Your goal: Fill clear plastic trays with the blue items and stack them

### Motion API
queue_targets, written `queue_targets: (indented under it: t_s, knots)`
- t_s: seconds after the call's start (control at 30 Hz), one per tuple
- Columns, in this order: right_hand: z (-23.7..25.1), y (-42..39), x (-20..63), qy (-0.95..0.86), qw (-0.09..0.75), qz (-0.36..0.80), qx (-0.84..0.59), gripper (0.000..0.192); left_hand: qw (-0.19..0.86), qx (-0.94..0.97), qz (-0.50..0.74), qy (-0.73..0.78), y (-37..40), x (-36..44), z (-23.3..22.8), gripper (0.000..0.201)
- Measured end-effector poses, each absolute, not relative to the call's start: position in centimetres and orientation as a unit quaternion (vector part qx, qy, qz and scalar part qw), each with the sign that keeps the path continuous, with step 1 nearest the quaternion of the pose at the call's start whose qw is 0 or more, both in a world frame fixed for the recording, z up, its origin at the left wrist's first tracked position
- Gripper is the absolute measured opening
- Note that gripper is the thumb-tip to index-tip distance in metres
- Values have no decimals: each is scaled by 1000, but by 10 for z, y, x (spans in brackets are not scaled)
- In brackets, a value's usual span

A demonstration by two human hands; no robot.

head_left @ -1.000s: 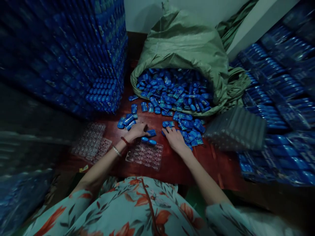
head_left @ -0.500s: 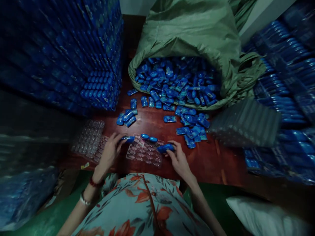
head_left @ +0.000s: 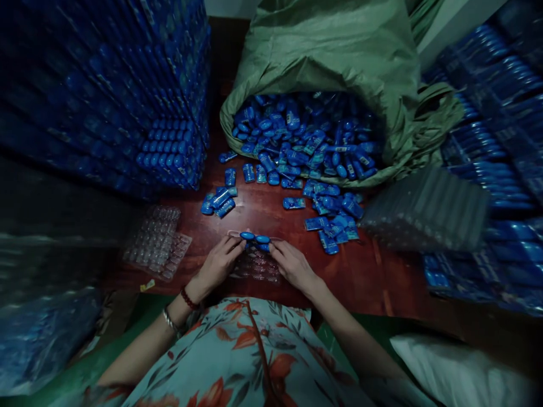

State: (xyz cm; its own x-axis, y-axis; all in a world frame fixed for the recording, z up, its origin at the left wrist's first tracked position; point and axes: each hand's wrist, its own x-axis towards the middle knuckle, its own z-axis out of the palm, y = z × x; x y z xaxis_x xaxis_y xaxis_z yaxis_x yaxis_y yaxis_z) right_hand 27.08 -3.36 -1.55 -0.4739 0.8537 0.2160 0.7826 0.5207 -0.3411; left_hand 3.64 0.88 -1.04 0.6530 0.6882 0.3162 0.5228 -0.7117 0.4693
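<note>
A clear plastic tray point(head_left: 259, 271) with rows of moulded pockets lies on the table before me. At its far edge stand two small blue containers point(head_left: 247, 235) with oval ends facing up. My left hand point(head_left: 219, 261) is closed at the tray's left side, its fingertips on a blue container point(head_left: 250, 245) just nearer than the standing pair. Opposite it, my right hand point(head_left: 293, 264) pinches another blue container point(head_left: 263, 247). Fingers partly cover both held pieces, and the hands hide the tray's sides.
Beyond the tray, a green sack point(head_left: 326, 51) spills many blue containers. Loose ones lie in a small group point(head_left: 221, 199) and a larger pile point(head_left: 335, 217). Clear trays point(head_left: 153, 240) lie left, a tray stack point(head_left: 428, 209) right. Filled blue stacks point(head_left: 169, 144) rise on the left.
Both hands have moved inward over the tray, bringing their blue containers beside each other just nearer than the standing pair. The tray's left part is now covered by my left hand.
</note>
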Motion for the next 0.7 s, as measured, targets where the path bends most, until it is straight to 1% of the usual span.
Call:
queue_targets:
  t_s: [0.13,0.23,0.3,0.4,0.5,0.53,0.6,0.7]
  knots:
    - [5,-23,262,-875,86,105,-464,32,164,924,149,312,12,40,-6,31]
    - [12,-20,250,-879,43,98,-465,27,141,937,111,300,13,49,-6,28]
    - [13,-22,245,-875,36,89,-474,28,130,940,113,293,12,52,-5,28]
    - [10,-27,250,-858,55,94,-502,32,123,932,149,307,11,50,-1,29]
    - [7,-28,277,-806,60,88,-582,36,127,911,196,339,23,53,12,28]
    - [7,-25,290,-777,43,70,-625,39,134,905,207,347,31,57,17,27]
    - [8,-17,316,-709,-18,18,-705,45,149,904,206,344,55,75,24,26]
    - [10,-2,344,-669,-108,-19,-735,45,155,930,133,305,98,119,25,23]
